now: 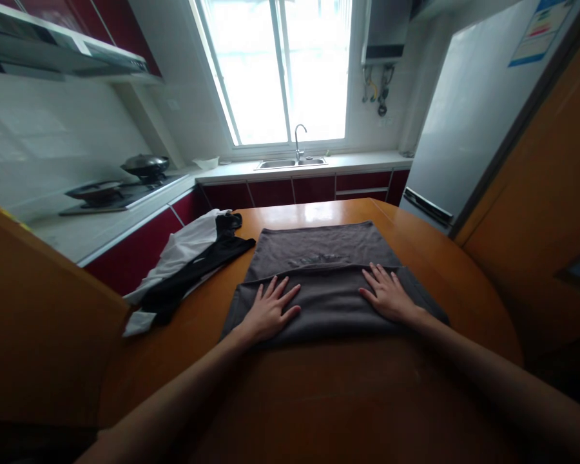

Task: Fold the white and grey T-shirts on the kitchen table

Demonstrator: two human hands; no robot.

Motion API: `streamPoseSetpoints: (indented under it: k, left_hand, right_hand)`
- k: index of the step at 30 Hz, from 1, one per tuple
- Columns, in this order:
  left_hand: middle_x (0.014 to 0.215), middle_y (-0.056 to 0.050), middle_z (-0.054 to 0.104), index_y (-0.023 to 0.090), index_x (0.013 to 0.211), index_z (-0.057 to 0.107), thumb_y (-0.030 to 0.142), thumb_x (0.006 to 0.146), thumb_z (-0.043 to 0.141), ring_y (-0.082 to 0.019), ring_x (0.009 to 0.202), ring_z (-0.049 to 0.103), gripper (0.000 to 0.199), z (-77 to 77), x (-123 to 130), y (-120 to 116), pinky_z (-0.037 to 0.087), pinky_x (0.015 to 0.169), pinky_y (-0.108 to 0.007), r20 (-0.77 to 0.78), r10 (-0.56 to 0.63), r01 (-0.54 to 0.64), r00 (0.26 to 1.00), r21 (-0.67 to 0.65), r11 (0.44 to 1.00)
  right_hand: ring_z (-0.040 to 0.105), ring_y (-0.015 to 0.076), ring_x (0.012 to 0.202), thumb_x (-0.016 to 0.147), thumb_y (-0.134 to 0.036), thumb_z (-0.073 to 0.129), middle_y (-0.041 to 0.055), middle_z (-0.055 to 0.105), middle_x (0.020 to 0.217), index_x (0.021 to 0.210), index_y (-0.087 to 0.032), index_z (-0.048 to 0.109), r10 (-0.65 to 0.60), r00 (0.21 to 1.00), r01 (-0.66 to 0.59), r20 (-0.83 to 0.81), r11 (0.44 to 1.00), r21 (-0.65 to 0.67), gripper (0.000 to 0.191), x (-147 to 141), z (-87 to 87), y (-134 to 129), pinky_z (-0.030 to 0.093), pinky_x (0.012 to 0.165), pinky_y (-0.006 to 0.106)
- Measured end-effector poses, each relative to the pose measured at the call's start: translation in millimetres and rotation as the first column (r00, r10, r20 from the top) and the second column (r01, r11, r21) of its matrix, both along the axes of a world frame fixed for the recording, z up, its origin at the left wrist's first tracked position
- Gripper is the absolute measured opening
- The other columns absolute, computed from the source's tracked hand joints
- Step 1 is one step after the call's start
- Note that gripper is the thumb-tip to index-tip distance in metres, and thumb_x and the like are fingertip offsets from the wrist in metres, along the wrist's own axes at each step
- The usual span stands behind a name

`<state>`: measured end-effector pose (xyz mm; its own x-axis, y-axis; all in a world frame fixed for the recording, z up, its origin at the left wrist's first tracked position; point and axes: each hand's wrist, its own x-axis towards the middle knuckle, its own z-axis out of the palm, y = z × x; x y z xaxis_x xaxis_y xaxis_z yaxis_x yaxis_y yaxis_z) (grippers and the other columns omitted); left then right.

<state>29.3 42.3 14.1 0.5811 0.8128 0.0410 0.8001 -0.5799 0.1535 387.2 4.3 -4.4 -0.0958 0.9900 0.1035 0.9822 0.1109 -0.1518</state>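
Note:
A dark grey garment (pixel 323 303) lies on the round wooden table, its near part folded over towards the far side. Its exact kind is hard to tell while folded. Some dark print shows on the far part, just beyond the folded edge. My left hand (pixel 270 309) rests flat on the left side of the folded layer, fingers spread. On the right side of the same layer lies my right hand (pixel 386 293), also flat with its fingers apart. Neither hand grips the cloth.
White and black clothes (pixel 193 258) lie in a loose heap on the table's left side. Beyond the wooden table (pixel 468 303) are a counter with a sink (pixel 290 164), a stove with a lidded pan (pixel 145 164), and a fridge (pixel 464 109) at the right.

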Motion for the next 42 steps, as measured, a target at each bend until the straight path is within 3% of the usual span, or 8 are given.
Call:
streamPoseSetpoints:
  k: [8,14,18,22,25,27,35,42]
  left_hand:
    - [0.165,-0.006,0.024,0.033,0.156,0.035,0.067,0.099,0.03,-0.035,0.153,0.015,0.067,15.1,9.3,21.0,0.018,0.119,-0.061,0.015,0.019,-0.02,1.0,0.049,0.999]
    - [0.167,-0.006,0.015,0.033,0.155,0.036,0.067,0.099,0.031,-0.035,0.153,0.01,0.066,-0.9,24.5,29.3,0.011,0.119,-0.063,-0.026,0.034,-0.035,0.999,-0.008,0.999]
    - [0.162,-0.008,0.031,0.028,0.153,0.039,0.055,0.101,0.035,-0.03,0.15,0.025,0.059,5.5,-2.0,35.2,0.022,0.12,-0.053,0.087,0.057,-0.064,0.995,0.083,0.995]
    - [0.136,-0.016,0.058,0.014,0.142,0.051,0.042,0.097,0.045,-0.031,0.128,0.052,0.054,14.5,-59.9,45.6,0.041,0.108,-0.043,0.229,0.305,-0.354,0.924,0.215,0.91]
    - [0.114,-0.018,0.067,0.01,0.118,0.064,0.044,0.093,0.049,-0.032,0.106,0.064,0.045,12.8,-93.3,51.2,0.048,0.094,-0.04,0.267,0.525,-0.562,0.808,0.084,0.823]
    - [0.102,-0.015,0.071,0.013,0.101,0.067,0.044,0.091,0.051,-0.028,0.093,0.068,0.037,10.7,-101.1,52.3,0.051,0.083,-0.034,0.275,0.576,-0.58,0.77,-0.073,0.811]
    - [0.089,-0.009,0.074,0.017,0.086,0.065,0.038,0.082,0.06,-0.023,0.082,0.07,0.023,11.0,-92.5,49.7,0.05,0.073,-0.029,0.416,0.612,-0.574,0.673,-0.23,0.786]
    - [0.091,-0.01,0.073,0.015,0.091,0.065,0.042,0.082,0.058,-0.023,0.082,0.069,0.029,4.9,-96.7,52.1,0.052,0.074,-0.03,0.528,0.564,-0.539,0.635,-0.22,0.813]
  right_hand:
    - [0.004,0.0291,0.154,0.099,-0.066,0.024,0.0116,0.011,0.168,0.159,-0.02,0.028,-0.058,0.998,0.057,-0.029,0.998,-0.017,0.076,-1.4,14.2,19.5,0.007,0.121,0.057]
    - [0.008,0.0281,0.154,0.099,-0.062,0.03,0.0128,0.012,0.167,0.159,-0.022,0.026,-0.068,0.996,0.061,-0.058,0.993,-0.105,0.072,-13.0,2.5,27.1,0.009,0.12,0.058]
    - [0.029,0.031,0.148,0.101,-0.051,0.034,0.0168,0.033,0.161,0.153,-0.017,0.04,-0.152,0.986,0.154,-0.071,0.988,0.025,0.062,16.7,9.2,21.3,0.025,0.117,0.053]
    - [0.058,0.0334,0.118,0.097,-0.04,0.044,0.0229,0.063,0.126,0.127,-0.01,0.062,-0.416,0.906,0.424,-0.083,0.884,0.197,0.046,66.5,17.0,9.3,0.044,0.097,0.043]
    - [0.067,0.0301,0.097,0.095,-0.044,0.049,0.0187,0.07,0.105,0.108,-0.015,0.069,-0.503,0.845,0.526,-0.179,0.843,0.115,0.038,90.4,10.7,3.1,0.049,0.081,0.037]
    - [0.069,0.0275,0.087,0.093,-0.046,0.052,0.0152,0.073,0.096,0.1,-0.018,0.071,-0.507,0.824,0.533,-0.253,0.845,0.046,0.034,96.8,3.4,3.1,0.049,0.072,0.034]
    - [0.072,0.0245,0.076,0.081,-0.036,0.064,0.0117,0.077,0.081,0.076,-0.018,0.073,-0.464,0.76,0.531,-0.454,0.847,0.024,0.021,112.9,-10.9,14.4,0.048,0.061,0.028]
    - [0.072,0.0244,0.078,0.083,-0.03,0.058,0.0128,0.077,0.085,0.081,-0.016,0.074,-0.477,0.746,0.567,-0.464,0.821,0.07,0.021,120.6,-10.7,13.9,0.05,0.064,0.028]
